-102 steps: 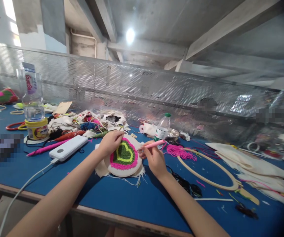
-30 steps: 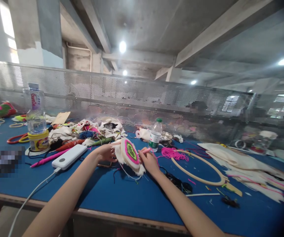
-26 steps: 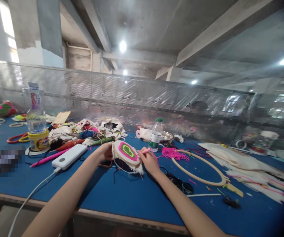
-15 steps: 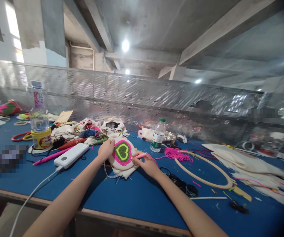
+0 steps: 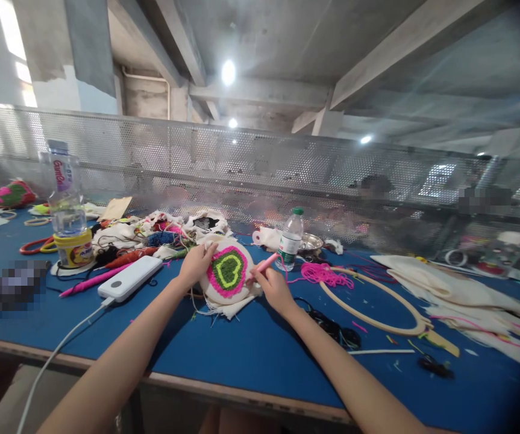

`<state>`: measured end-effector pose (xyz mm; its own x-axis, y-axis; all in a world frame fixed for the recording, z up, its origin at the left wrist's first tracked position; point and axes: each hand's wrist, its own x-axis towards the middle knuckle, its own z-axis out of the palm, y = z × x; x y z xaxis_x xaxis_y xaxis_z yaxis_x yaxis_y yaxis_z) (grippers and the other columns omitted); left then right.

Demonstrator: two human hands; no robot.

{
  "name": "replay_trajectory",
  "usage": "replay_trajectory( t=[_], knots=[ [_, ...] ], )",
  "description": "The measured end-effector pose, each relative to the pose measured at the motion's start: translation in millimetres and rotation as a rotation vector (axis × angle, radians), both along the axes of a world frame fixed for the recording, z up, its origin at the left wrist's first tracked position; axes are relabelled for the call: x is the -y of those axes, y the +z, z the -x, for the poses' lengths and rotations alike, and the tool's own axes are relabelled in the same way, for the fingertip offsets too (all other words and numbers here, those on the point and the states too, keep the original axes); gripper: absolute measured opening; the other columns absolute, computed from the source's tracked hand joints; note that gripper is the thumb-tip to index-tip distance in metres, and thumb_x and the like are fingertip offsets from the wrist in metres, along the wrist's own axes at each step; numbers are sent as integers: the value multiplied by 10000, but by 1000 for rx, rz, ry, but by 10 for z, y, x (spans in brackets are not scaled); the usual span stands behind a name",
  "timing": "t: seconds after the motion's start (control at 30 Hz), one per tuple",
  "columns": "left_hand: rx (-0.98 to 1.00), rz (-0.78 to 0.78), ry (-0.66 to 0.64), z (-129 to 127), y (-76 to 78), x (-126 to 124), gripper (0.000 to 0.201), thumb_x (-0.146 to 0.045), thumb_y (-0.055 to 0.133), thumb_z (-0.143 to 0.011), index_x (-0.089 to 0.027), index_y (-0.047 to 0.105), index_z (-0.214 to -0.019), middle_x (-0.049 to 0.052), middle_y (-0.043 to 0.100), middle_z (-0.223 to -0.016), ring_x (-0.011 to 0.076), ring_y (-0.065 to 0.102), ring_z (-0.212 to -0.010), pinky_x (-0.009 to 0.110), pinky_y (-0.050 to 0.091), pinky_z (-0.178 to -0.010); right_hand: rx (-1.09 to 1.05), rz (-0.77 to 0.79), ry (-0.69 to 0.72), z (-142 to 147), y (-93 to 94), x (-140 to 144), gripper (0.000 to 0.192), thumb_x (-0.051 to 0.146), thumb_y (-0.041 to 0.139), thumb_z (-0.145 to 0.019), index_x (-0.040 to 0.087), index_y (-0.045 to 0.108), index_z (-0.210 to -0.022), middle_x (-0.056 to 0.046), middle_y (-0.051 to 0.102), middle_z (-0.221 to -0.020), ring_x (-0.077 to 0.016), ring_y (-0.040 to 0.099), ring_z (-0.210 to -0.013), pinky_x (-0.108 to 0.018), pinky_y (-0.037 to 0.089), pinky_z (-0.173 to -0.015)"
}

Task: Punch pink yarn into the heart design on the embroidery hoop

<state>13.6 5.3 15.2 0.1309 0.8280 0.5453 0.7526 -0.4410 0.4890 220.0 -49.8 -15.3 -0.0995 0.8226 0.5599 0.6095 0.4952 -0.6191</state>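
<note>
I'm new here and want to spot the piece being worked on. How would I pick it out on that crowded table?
Look at the long blue table and find the person's two bare hands near its middle. Between the left hand and the right hand sits a small round hoop of white cloth. Unlike the large bare wooden hoop beside it, it carries a fluffy green heart ringed in pink yarn.
</note>
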Motion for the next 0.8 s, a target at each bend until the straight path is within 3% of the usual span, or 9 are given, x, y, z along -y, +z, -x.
replay_trajectory(
  t=[0.3, 0.57, 0.8],
  knots=[
    [-29, -26, -22, 22, -37, -59, 428, -471, 241, -835, -175, 416, -580, 19, 488, -550, 143, 455, -538, 237, 284, -520, 35, -29, -35, 14, -39, 25, 296, 430, 346, -841, 180, 499, -805, -83, 638, -741, -209, 612, -711, -276, 423, -635],
    [-62, -30, 10, 29, -90, -98, 449, -456, 225, -848, -165, 459, -599, 41, 533, -578, 149, 478, -542, 239, 283, -513, 32, -81, 41, 19, -2, 51, 199, 328, 335, -867, 195, 476, -822, -37, 630, -790, -162, 601, -743, -252, 417, -676],
    [-105, -83, 5, 22, -95, -115, 472, -446, 204, -860, -162, 465, -588, 40, 514, -556, 145, 478, -534, 239, 282, -516, 268, -300, 63, 1, -9, 28, 224, 350, 413, -844, 203, 556, -754, -44, 607, -835, -171, 539, -822, -302, 387, -754]
  ],
)
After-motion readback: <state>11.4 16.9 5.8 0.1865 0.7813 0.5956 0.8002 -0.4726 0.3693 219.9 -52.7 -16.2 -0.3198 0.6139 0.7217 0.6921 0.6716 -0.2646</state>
